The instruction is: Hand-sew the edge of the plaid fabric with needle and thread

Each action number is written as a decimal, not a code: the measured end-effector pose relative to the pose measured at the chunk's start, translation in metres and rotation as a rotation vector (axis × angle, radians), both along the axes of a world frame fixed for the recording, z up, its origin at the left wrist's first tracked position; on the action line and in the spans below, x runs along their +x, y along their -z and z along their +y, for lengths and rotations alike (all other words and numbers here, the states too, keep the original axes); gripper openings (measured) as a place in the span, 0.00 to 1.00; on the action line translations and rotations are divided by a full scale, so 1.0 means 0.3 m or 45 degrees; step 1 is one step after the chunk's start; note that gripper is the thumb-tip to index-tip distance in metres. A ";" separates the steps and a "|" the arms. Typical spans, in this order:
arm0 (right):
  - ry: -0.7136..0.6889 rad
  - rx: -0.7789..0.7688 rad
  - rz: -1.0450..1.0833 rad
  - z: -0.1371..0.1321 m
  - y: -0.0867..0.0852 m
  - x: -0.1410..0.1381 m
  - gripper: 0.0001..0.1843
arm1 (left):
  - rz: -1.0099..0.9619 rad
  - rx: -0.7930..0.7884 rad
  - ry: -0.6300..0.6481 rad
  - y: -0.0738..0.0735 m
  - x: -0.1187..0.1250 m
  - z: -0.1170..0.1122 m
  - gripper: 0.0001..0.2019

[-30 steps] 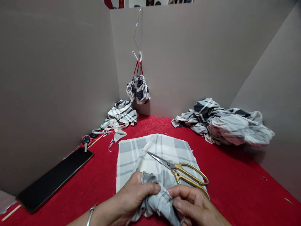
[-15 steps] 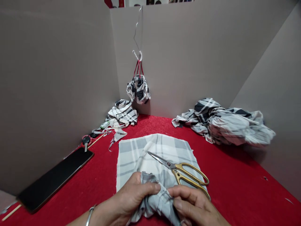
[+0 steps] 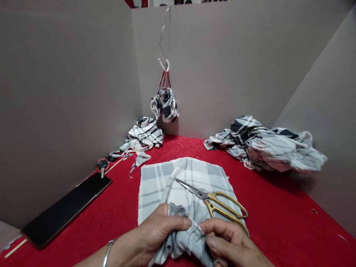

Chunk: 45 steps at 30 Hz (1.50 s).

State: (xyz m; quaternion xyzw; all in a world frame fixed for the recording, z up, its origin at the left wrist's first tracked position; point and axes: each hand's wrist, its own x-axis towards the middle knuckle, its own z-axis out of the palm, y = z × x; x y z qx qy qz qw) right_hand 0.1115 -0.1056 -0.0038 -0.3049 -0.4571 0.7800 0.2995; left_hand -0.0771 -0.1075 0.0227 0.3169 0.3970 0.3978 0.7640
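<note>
Between my hands is a bunched piece of grey and white checked cloth [image 3: 183,241], gathered in folds along its upper edge. My left hand [image 3: 160,231] pinches that edge, its thumb lying on top. At the right side of the gathers, the thumb and fingertips of my right hand [image 3: 226,241] close on the same cloth; whether a needle is between them I cannot make out. Just beyond, a flat checked fabric piece [image 3: 155,185] lies spread out. Gold-handled scissors [image 3: 205,196] rest on it, blades pointing to the far left.
Left on the red tabletop [image 3: 111,211] lie a black phone [image 3: 66,211], a key [image 3: 102,167] and a thin stick [image 3: 16,248]. Fabric scraps [image 3: 146,133] and a large cloth heap [image 3: 272,148] sit further back. A checked pouch [image 3: 165,105] hangs from a hook. Grey panels surround the table.
The view has shifted very slightly. Both hands keep their grip on the bunched cloth, with only a small movement of its folds.
</note>
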 end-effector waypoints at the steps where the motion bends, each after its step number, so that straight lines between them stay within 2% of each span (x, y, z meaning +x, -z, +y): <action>1: -0.002 -0.005 0.004 0.001 0.002 0.001 0.19 | -0.012 -0.009 0.001 0.001 -0.001 0.000 0.08; 8: -0.004 -0.049 0.034 -0.004 0.006 0.008 0.18 | -0.010 -0.026 0.005 0.004 -0.004 -0.003 0.10; 13: 0.018 -0.055 0.017 0.000 0.004 0.007 0.19 | -0.026 0.018 0.026 0.005 -0.006 -0.004 0.08; 22: 0.016 -0.053 0.012 -0.001 0.007 0.003 0.17 | 0.013 -0.017 0.022 0.000 -0.006 -0.003 0.05; 29: 0.041 0.003 -0.016 -0.002 0.014 -0.008 0.19 | -0.021 -0.001 0.073 0.004 -0.001 -0.002 0.09; 39: 0.022 0.003 -0.002 -0.001 0.017 -0.009 0.17 | 0.037 0.015 -0.084 -0.011 -0.010 -0.006 0.07; 45: 0.064 0.006 -0.021 -0.002 0.020 -0.012 0.18 | 0.032 0.094 -0.018 -0.003 -0.013 -0.009 0.08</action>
